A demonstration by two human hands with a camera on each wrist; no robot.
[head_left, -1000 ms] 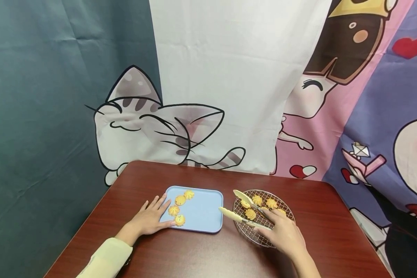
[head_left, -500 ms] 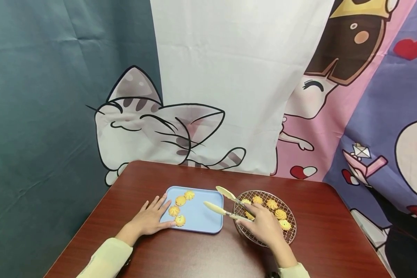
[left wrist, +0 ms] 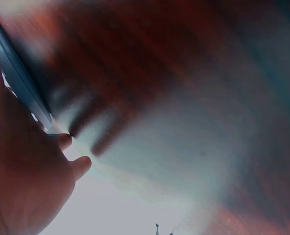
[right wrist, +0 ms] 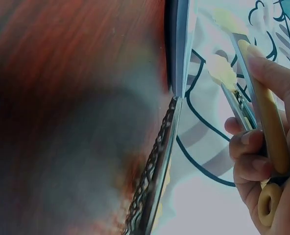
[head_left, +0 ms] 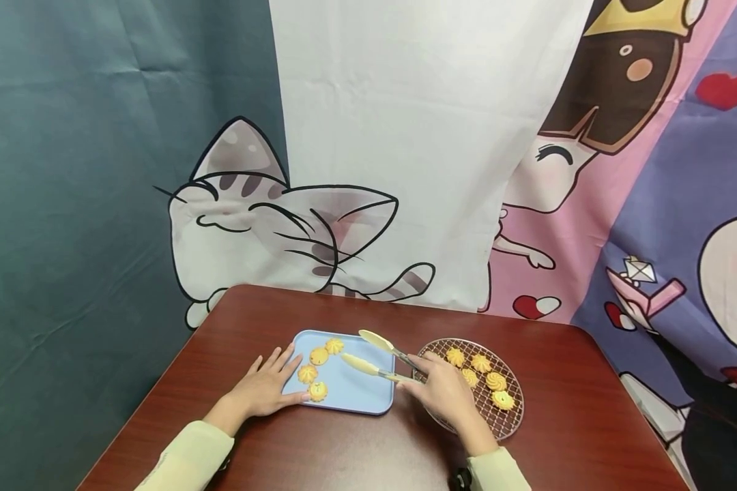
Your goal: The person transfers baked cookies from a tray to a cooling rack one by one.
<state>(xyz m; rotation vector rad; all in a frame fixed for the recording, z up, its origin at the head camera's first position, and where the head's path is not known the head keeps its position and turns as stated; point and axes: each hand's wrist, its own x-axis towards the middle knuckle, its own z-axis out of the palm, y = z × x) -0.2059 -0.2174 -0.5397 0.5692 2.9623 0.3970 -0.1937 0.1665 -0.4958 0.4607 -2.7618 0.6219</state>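
Note:
My left hand lies with spread fingers on the left edge of a light blue tray. Four small star-shaped cookies would be the wrong count to state, so simply: several golden piped cookies sit on the tray's left half, one of them beside the left thumb. In my right hand is a pair of tongs with cream tips and metal arms. Their tips stand apart above the tray's middle, and no cookie shows between them. The right wrist view shows my curled fingers gripping the tongs' yellow handle.
A round wire rack with several cookies stands to the right of the tray, partly hidden by my right hand. Both lie on a dark red wooden table. Cartoon-printed curtains hang behind it.
My right hand has carried the tongs left, from over the wire rack to over the tray. The left hand has stayed in place.

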